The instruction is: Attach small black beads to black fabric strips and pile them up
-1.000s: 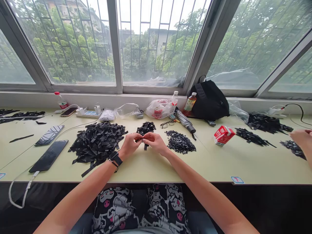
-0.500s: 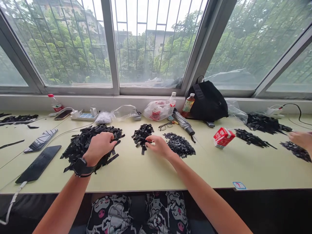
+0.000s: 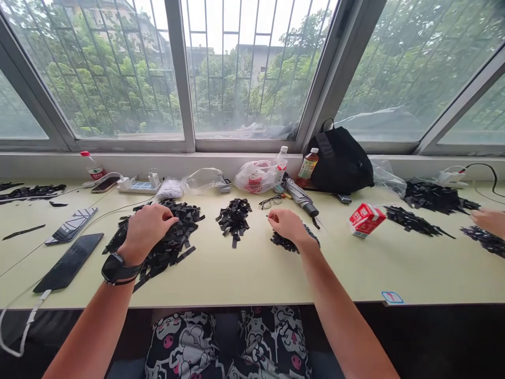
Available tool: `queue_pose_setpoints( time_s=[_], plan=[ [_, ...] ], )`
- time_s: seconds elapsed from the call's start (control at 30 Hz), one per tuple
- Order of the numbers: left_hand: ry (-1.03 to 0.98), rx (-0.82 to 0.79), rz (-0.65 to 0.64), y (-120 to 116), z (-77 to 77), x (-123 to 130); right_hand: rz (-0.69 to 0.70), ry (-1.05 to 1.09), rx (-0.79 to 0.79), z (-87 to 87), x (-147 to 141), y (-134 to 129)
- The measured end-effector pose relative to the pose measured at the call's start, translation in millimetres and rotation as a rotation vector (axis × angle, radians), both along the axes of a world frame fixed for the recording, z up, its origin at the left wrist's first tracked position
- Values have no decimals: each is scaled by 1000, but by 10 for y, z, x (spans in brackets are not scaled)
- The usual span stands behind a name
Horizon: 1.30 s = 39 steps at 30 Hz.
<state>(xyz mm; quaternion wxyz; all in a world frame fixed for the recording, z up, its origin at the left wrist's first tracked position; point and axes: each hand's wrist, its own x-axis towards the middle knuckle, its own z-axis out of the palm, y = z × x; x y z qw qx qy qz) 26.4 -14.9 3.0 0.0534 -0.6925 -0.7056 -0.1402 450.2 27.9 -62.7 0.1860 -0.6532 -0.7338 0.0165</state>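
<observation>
By the red box (image 3: 366,219), bits (image 3: 284,243) are partly blocked by the right hand (image 3: 289,225), strips (image 3: 184,227) by the left hand (image 3: 147,232); grips unclear.

Pale worktop (image 3: 236,279) before you: large black-strip pile (image 3: 180,227) to your left, smaller strip heap (image 3: 233,217) mid, small black pieces (image 3: 285,243) right; dark phone (image 3: 69,262), red carton (image 3: 366,220), umbrella (image 3: 299,196).

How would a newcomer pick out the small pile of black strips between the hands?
Below the window, on the pale table, look between the left hand and right hand. There sits the small pile of flat black strips, unlike the tiny bits by the right hand, and far smaller than the large pile by the left hand.
</observation>
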Motion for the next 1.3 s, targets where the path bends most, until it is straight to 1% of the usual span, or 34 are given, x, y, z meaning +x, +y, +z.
queue_pose_setpoints(
  time_s=[0.07,0.17,0.23,0.27,0.3,0.33,0.4,0.47,0.57,0.67,0.77,0.83,0.87,0.97,1.17,1.23,1.3],
  plan=[
    [24,-41,49,9,38,20,-25,-14,-68,-18,119,17],
    [37,-113,121,38,83,-53,-7,-5,-129,-62,215,37],
    [8,-90,133,45,119,-115,5,5,-144,-91,233,52],
    [-25,-57,104,42,137,-128,6,9,-148,-103,235,60],
    [-72,-15,48,35,149,-120,4,13,-152,-112,234,67],
    [-130,33,-30,27,154,-88,0,16,-156,-118,232,72],
    [-277,101,-232,14,122,57,-7,20,-167,-120,228,74],
    [-445,103,-406,22,19,292,-14,21,-174,-112,224,65],
    [-693,-19,-611,73,-247,709,-29,12,-188,-100,216,44],
    [-876,-181,-727,115,-540,1045,-46,3,-176,-109,213,28],
    [-986,-377,-807,91,-742,1215,-49,12,-142,-139,217,27],
    [-1041,-457,-833,53,-811,1253,-47,31,-112,-161,216,36],
    [-1062,-469,-833,38,-831,1260,-46,41,-95,-169,214,43],
    [-1079,-423,-803,38,-869,1268,-45,57,-59,-180,201,66],
    [-1087,-271,-713,163,-971,1295,-28,121,-3,-154,202,85],
    [-1122,-281,-692,181,-990,1304,-19,177,37,-135,191,80],
    [-1190,-324,-650,181,-991,1310,7,246,82,-109,152,67]
  ],
)
